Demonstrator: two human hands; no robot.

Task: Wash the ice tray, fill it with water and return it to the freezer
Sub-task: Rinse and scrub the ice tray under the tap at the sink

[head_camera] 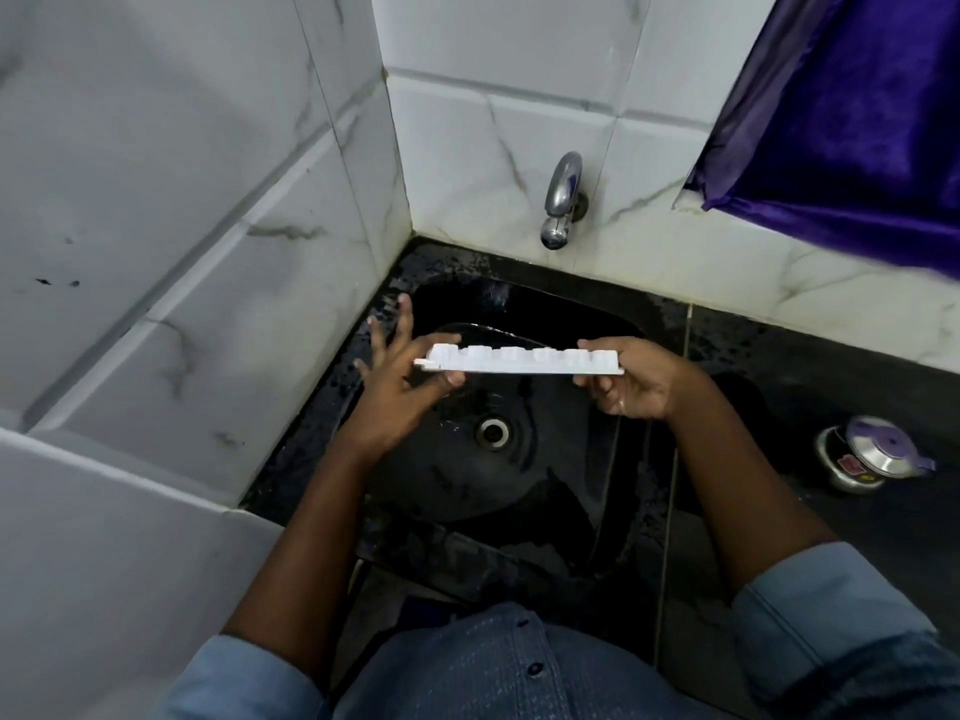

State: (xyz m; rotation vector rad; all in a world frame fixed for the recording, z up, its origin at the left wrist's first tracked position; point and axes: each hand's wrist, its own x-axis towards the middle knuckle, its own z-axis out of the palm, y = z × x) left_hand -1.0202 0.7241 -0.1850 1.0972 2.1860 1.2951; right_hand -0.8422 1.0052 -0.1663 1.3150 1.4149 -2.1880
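While held above the sink (pixel 524 491), the ice tray (pixel 519 362) runs left-right.

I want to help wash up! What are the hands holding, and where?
The white ice tray, by its two ends: the right hand grips the right end, the left hand pinches the left end between thumb and finger.

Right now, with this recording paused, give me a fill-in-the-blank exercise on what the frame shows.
1. The left hand and the right hand hold the white ice tray by its ends above the black ____.
2. No ____ is running from the tap.
3. The curtain at the upper right is ____.
Missing words: sink; water; purple.
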